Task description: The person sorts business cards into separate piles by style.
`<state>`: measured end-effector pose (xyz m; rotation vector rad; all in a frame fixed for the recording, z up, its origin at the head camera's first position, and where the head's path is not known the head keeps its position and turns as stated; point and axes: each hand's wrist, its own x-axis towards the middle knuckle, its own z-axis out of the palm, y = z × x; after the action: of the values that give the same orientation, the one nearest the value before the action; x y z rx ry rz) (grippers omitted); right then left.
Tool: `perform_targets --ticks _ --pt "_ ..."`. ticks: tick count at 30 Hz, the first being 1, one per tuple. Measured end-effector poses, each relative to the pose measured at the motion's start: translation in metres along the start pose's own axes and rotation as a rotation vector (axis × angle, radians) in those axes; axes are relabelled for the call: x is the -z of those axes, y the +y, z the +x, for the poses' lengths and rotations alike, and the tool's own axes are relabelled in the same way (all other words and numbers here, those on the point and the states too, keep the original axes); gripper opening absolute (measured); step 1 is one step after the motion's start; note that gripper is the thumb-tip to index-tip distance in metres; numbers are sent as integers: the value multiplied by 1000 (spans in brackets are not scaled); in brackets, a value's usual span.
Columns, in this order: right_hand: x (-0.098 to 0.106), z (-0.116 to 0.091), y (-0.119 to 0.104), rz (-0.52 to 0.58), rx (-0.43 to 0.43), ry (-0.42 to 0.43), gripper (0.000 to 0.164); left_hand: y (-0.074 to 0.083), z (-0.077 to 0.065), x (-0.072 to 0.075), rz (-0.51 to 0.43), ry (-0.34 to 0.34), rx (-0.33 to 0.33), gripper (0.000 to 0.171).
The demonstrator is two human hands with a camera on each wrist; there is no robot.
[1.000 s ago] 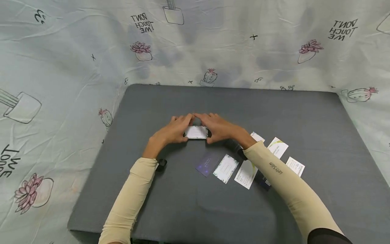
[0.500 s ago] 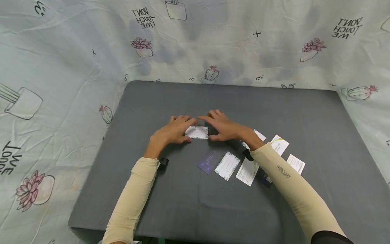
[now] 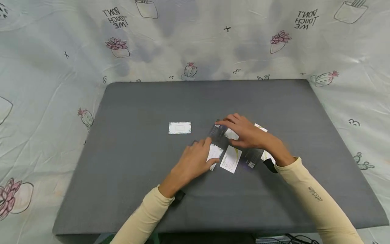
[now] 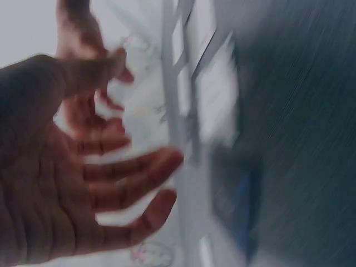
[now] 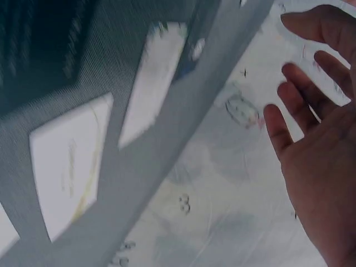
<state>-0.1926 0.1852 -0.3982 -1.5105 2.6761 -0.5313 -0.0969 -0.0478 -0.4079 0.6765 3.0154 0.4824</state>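
Note:
A white card with a leafy border [image 3: 179, 128] lies alone left of the other cards. My left hand [image 3: 195, 161] is over the near left of the group, partly covering another leaf-edged white card [image 3: 215, 151]. In the left wrist view its fingers are spread and loosely bent, holding nothing. My right hand [image 3: 245, 133] hovers above the group, near a dark card [image 3: 215, 132] and a white card [image 3: 231, 134]. The right wrist view shows that hand empty, fingers apart, off a white card with a yellow curve [image 5: 72, 167].
Nearer me lie a white card with a yellow stripe [image 3: 231, 160] and a dark card with a QR code [image 3: 252, 157]. More white cards [image 3: 261, 127] show beside my right arm. All rest on a grey-covered table [image 3: 137, 162], with a printed cloth [image 3: 207, 40] behind.
Both hands have left the lone leafy card, which stays on the table, and moved right over the card group. The head view has also shifted.

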Motion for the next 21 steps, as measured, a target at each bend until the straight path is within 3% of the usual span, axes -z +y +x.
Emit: perform_targets --ticks 5,11,16,21 --pt "-27 9 -16 46 75 -191 78 16 -18 -26 130 43 142 78" --pt "-42 19 -27 5 54 -388 86 22 -24 -41 246 54 138 81" --pt "-39 27 -29 -9 21 -462 98 24 -21 -41 139 22 160 73" --pt "-35 26 -25 -74 61 -398 103 25 -14 -37 31 33 192 61"
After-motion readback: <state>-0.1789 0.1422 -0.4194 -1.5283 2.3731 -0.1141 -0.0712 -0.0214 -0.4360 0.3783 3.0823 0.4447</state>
